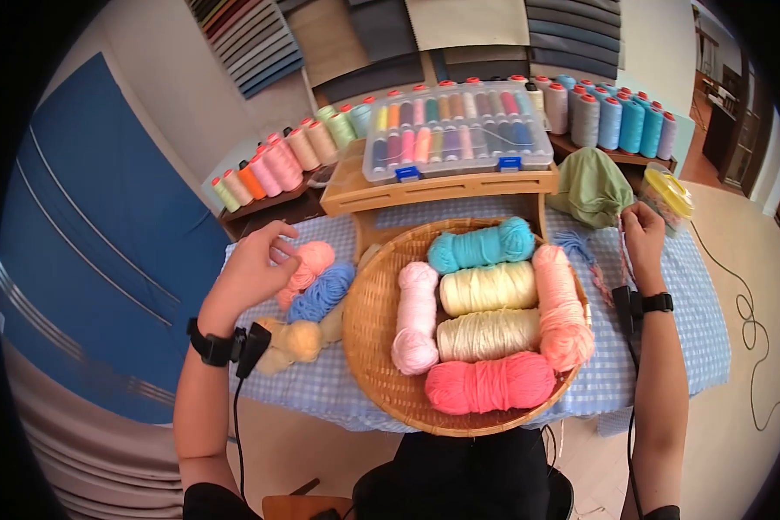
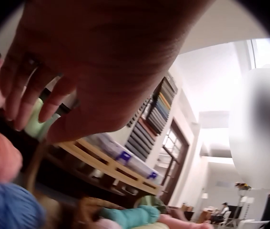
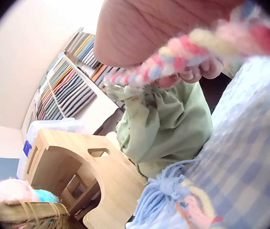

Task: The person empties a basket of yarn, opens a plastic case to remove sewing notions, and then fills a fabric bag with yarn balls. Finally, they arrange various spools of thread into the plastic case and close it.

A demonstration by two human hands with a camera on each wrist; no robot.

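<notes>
My right hand [image 1: 644, 243] grips a braided yarn cord [image 3: 178, 55] of pink, red, white, blue and yellow strands beside a gathered green cloth bag [image 1: 591, 186]. In the right wrist view the cord runs past the fingers and overlaps the bag's bunched top. Below it on the cloth lies a light blue yarn tassel [image 3: 166, 191] with multicolored strands beyond its knot. My left hand [image 1: 250, 264] holds nothing, its fingers loosely bent over a peach yarn skein [image 1: 310, 260] and a blue yarn skein [image 1: 322, 293]. A tan yarn skein [image 1: 299, 340] lies nearer me.
A round wicker basket [image 1: 368, 347] of several yarn skeins sits at the table's front edge. Behind it a wooden stand [image 1: 442, 193] bears a clear thread box [image 1: 459, 130]. A yellow-lidded tub [image 1: 667, 195] stands right of the bag. Thread cones [image 1: 585, 121] line the back.
</notes>
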